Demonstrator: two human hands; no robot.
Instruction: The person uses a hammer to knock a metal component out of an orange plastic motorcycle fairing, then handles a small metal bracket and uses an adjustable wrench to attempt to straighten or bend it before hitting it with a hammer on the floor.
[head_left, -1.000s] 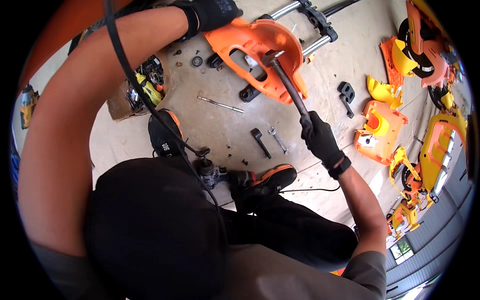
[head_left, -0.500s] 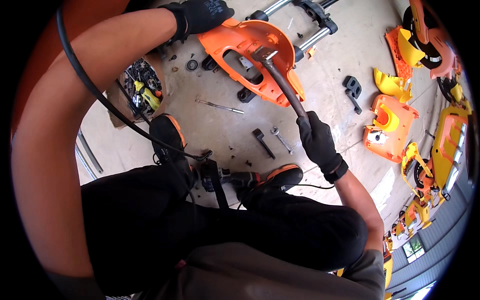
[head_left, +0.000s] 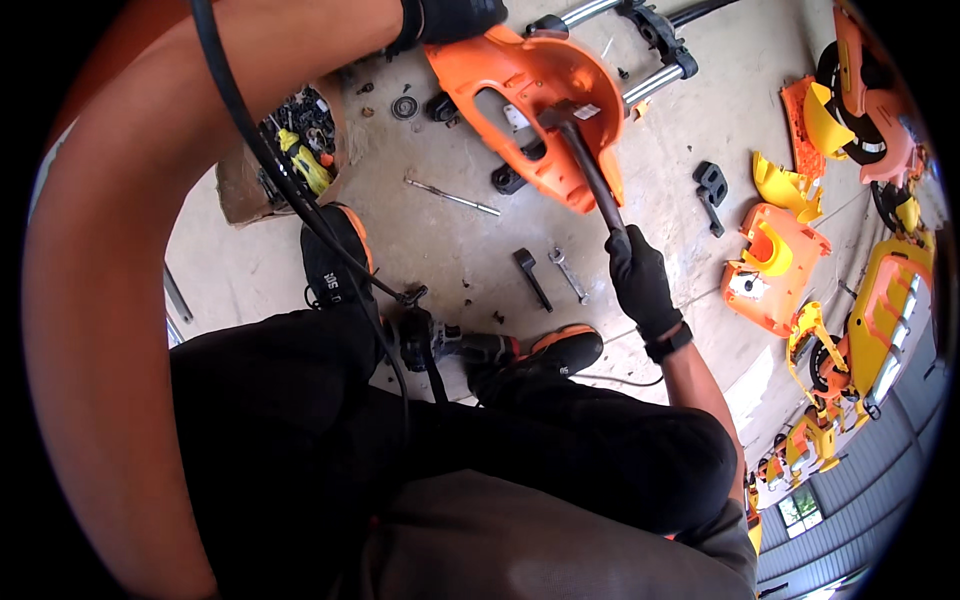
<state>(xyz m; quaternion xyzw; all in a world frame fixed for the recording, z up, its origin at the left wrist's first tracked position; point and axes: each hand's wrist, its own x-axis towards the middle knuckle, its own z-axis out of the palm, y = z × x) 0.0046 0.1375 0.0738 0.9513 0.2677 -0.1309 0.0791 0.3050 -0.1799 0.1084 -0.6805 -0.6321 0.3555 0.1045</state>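
Observation:
My left hand, in a black glove and partly cut off by the top edge, is closed on the upper left rim of an orange plastic cover. The cover is a curved shell with a long opening, its hollow side facing me. In my black-gloved right hand is a hammer, gripped near the end of its dark handle. The hammer's head lies inside the cover's hollow, close to a small white label; whether it touches the plastic I cannot tell.
A cardboard box of small parts stands left. On the floor lie a socket wrench, a black tool, a spanner and a black bracket. A power drill sits between my shoes. Metal tubes lie behind; yellow and orange panels line the right.
The hammer's head has turned and dropped deeper into the cover's hollow. The whole view has shifted a little, and my left hand stays on the cover's rim.

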